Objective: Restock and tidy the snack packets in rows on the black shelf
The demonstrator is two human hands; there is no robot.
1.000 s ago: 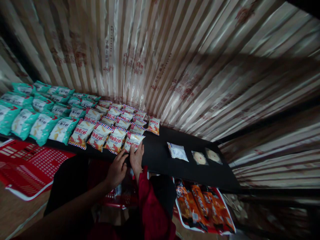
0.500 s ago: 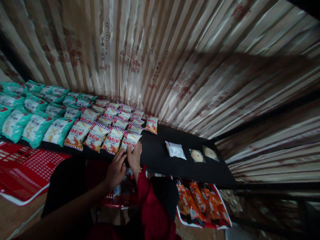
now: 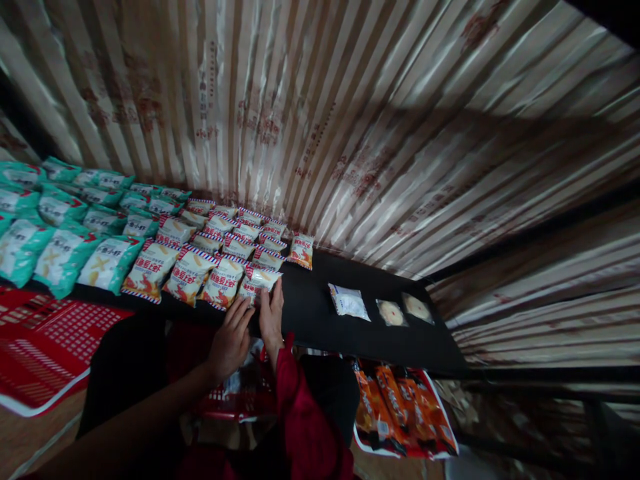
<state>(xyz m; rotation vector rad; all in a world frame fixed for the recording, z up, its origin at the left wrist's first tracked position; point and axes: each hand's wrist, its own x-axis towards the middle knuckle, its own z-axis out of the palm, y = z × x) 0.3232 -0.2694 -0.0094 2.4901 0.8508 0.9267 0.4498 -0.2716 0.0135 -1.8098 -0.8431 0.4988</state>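
Both my hands rest at the front edge of a black shelf [image 3: 320,320]. My left hand [image 3: 231,340] lies with fingers stretched out against the near edge of a red-and-white snack bag [image 3: 256,283]. My right hand [image 3: 272,319], in a red sleeve, lies flat along the same bag's right side. That bag ends a front row of like red-and-white bags [image 3: 189,275]. More rows of them lie behind.
Teal snack bags [image 3: 60,253] fill the shelf's left part. A single red bag [image 3: 301,251], a white packet [image 3: 349,303] and two round clear packs [image 3: 391,313] lie to the right. A red basket [image 3: 45,347] sits lower left, orange packs [image 3: 400,413] lower right. A striped curtain hangs behind.
Both hands have stayed on the front right bag, shifting slightly with it to the left. The camera view has drifted a little.
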